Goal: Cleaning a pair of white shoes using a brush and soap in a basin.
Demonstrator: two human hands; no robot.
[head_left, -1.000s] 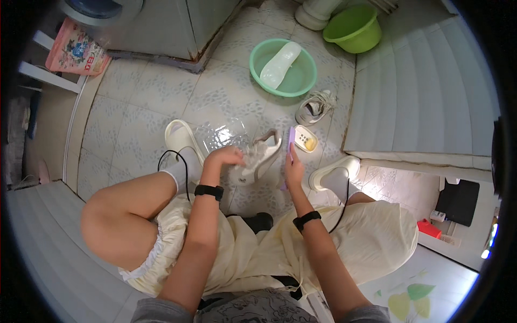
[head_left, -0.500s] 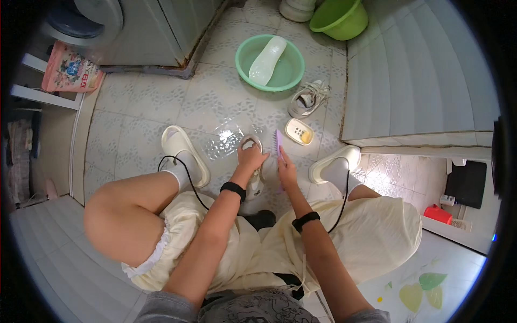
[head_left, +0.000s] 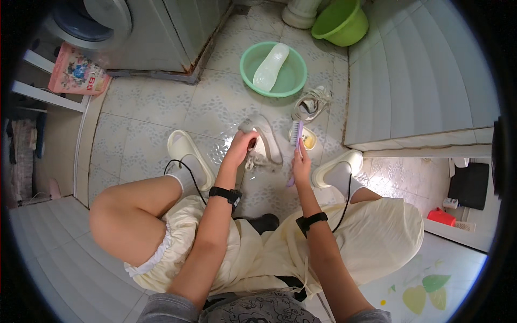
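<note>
In the head view, the left hand (head_left: 242, 146) is clamped on a pale shoe (head_left: 271, 144) near its opening, its fingertips partly hidden. The shoe is in the middle of the scene, between the two slippers (head_left: 176, 145), and seems tipped over; whether it touches the floor (head_left: 145, 107) I cannot tell. The right hand (head_left: 301, 163) is closed around the handle of a purple brush (head_left: 297, 133), bristles toward the left, just right of the shoe and apart from it.

The brush head overlaps a soap dish (head_left: 316, 148) holding yellow soap (head_left: 309, 141); contact is unclear. A wide swing to the right could knock the dish. Farther off are a second shoe (head_left: 312, 104) and a green basin (head_left: 302, 81) with a white insole (head_left: 271, 67) in it. The floor left of the shoe shines, probably wet, so hard pressure could make the shoe slide if the one-handed hold is loose.
</note>
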